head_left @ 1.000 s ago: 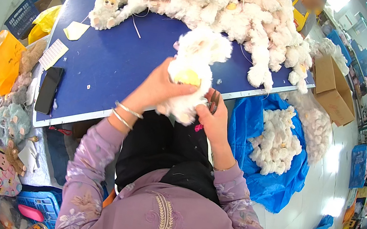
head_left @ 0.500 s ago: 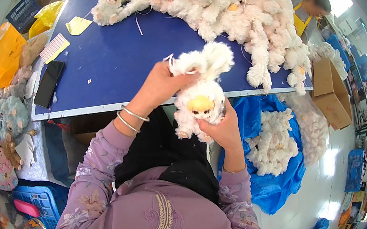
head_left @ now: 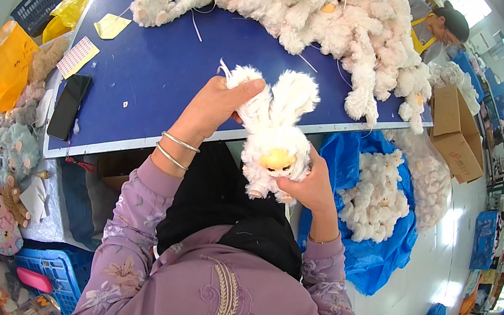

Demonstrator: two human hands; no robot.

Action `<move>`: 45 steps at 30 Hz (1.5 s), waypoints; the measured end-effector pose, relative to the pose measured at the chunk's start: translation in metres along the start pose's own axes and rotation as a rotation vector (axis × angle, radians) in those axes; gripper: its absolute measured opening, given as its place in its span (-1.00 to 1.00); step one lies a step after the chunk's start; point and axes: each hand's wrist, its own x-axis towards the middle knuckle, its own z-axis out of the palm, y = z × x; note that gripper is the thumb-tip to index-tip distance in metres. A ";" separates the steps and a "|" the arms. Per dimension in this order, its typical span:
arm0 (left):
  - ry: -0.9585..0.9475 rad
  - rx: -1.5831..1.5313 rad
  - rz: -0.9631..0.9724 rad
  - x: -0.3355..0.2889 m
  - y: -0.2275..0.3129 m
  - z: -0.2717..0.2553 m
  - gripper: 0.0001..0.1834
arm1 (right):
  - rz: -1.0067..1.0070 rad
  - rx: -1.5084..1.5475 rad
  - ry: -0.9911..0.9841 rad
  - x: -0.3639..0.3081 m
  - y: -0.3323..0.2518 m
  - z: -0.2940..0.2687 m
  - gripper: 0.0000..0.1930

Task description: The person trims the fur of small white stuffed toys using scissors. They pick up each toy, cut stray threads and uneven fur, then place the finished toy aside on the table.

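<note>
While the white plush toy (head_left: 272, 141) is held upside down over the lap, just at the near edge of the blue table (head_left: 144, 78), an inspection or finishing step is judged to be in hand. The left hand (head_left: 217, 105) is closed around one fluffy limb, from which a thin white thread is seen to trail; the right hand (head_left: 304, 184) is cupped shut under the toy's head, beside its yellow face. The next move is judged to call for a steady pinch on that thread and a firm hold below. Farther out, a black phone (head_left: 68, 105) lies flat on the table, and a heap of similar plush toys (head_left: 331, 16) is spread across the far side. The right fingertips are hidden by fur, and no tool can be made out.
</note>
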 end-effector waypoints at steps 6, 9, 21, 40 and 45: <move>-0.133 -0.151 0.123 0.014 0.014 -0.020 -0.47 | -0.003 -0.072 -0.087 -0.003 -0.004 -0.012 -0.41; -0.208 0.114 0.042 0.016 0.041 -0.019 -0.49 | 0.005 -0.124 -0.218 -0.004 -0.011 -0.016 -0.40; -0.319 0.294 0.058 0.013 0.037 0.005 -0.75 | 0.052 -0.052 -0.083 -0.008 -0.008 -0.017 -0.44; -0.708 0.950 0.365 0.001 0.075 0.008 -0.66 | 0.119 0.136 -0.158 -0.013 -0.005 -0.029 -0.28; -0.632 1.027 0.580 -0.006 0.069 0.011 -0.66 | 0.141 0.143 -0.159 -0.014 0.000 -0.032 -0.21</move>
